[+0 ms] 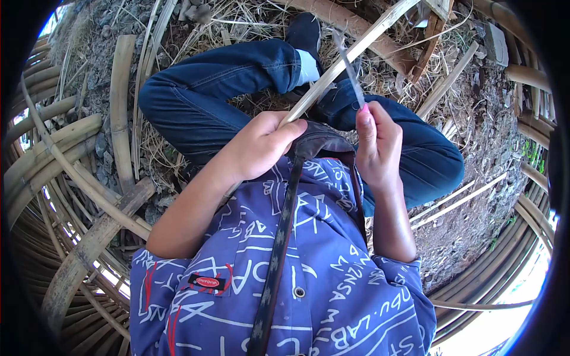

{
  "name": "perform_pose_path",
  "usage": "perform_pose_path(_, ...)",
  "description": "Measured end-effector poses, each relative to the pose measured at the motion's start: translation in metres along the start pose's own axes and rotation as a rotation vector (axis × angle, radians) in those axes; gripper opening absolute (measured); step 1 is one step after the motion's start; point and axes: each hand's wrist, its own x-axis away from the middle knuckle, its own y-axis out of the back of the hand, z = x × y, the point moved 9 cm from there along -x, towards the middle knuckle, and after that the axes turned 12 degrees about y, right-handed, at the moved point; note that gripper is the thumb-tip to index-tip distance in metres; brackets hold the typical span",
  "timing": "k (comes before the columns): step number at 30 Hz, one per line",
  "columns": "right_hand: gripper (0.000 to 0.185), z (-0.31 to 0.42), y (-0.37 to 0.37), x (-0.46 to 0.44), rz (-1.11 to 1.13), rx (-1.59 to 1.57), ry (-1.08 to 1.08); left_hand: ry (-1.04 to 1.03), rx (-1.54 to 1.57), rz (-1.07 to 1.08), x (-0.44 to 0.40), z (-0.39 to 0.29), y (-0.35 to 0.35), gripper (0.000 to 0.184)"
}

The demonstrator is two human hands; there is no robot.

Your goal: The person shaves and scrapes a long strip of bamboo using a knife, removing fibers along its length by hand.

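**Knife and strip cross above a littered floor**

The left hand (261, 145) is closed around the lower end of a pale wooden strip (368, 43), which slants up past the bent legs (208, 101). The right hand (378, 139) grips a knife (354, 82), its blade crossing the strip. A dark bag (323, 139) sits between the hands. Shavings (231, 21) and a thick pole (386, 50) lie beyond; more poles (120, 107) crowd the left.
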Motion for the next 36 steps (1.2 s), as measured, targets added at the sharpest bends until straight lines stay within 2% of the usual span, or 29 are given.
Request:
perform_pose_path(4,0.036,0.009,-0.015,0.005,0.083,0.107,0.014,-0.206,-0.175,-0.168,0.005,-0.015,0.004,0.032)
perform_pose_path(10,0.041,0.030,-0.037,0.004,0.165,0.291,0.134,-0.369,-0.242,-0.244,0.011,-0.021,0.002,0.022)
perform_pose_path(16,0.041,0.036,-0.044,0.001,0.201,0.399,0.191,-0.371,-0.276,-0.291,0.016,-0.023,-0.002,0.015)
perform_pose_path(25,0.043,0.038,-0.041,-0.002,0.197,0.512,0.253,-0.416,-0.346,-0.424,0.022,-0.024,0.001,0.016)
perform_pose_path(36,0.043,0.041,-0.039,-0.006,0.186,0.614,0.296,-0.373,-0.367,-0.447,0.023,-0.026,0.003,0.017)
